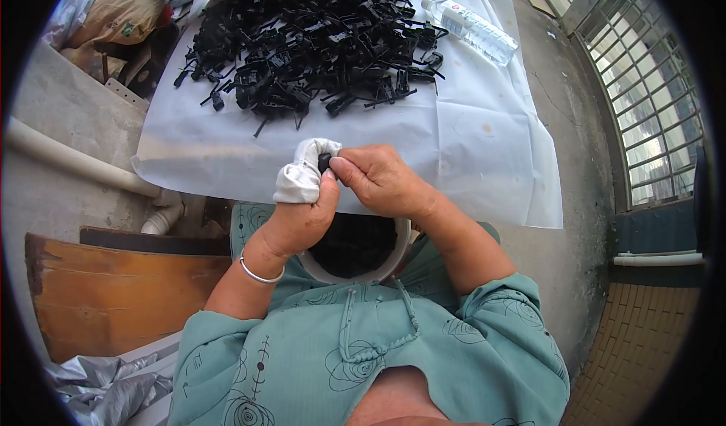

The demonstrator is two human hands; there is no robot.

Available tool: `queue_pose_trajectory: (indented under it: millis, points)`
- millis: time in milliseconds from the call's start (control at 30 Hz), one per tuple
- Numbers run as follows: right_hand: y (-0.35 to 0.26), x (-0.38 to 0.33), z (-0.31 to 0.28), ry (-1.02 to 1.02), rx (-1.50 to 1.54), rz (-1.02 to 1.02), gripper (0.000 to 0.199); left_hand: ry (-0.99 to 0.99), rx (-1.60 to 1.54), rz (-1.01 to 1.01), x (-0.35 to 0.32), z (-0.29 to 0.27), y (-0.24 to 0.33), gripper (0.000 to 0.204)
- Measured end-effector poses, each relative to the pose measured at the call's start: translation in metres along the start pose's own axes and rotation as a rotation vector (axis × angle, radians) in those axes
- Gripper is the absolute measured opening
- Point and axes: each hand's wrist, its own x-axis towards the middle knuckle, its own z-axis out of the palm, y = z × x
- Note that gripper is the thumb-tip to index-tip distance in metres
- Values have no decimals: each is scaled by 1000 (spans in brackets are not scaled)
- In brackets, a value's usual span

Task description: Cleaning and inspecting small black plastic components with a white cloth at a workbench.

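Note:
My left hand [306,191], its fingers wrapped in a white cloth cover [301,176], is closed around a small black plastic part [325,163]. From the right, my right hand [380,177] pinches at the same part with thumb and fingertips. Both hands meet above the table's near edge. Just below them, between my legs, stands a white bucket [397,258] with dark pieces inside. Ahead on the table lies a large heap of black plastic parts [318,40], many with thin stems. The held part is mostly covered by my fingers.
White plastic sheeting [484,131] covers the table and hangs over its near edge. A clear plastic bottle [473,32] lies at the far right. Left of me are a curved wooden board [121,290] and a white pipe [76,157]. A barred window [643,93] stands right.

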Motion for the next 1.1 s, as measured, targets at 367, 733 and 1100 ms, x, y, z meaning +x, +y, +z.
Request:
queue_pose_trajectory:
  millis: [367,733,1100]
  points:
    - [32,18,-28,395,-606,36,20,-184,496,306,5,-28,0,28]
    - [37,9,-41,435,-389,-2,12,146,302,311,15,-26,-24,28]
    - [14,-4,-32,-228,567,361,15,-277,18,382,9,-30,12,24]
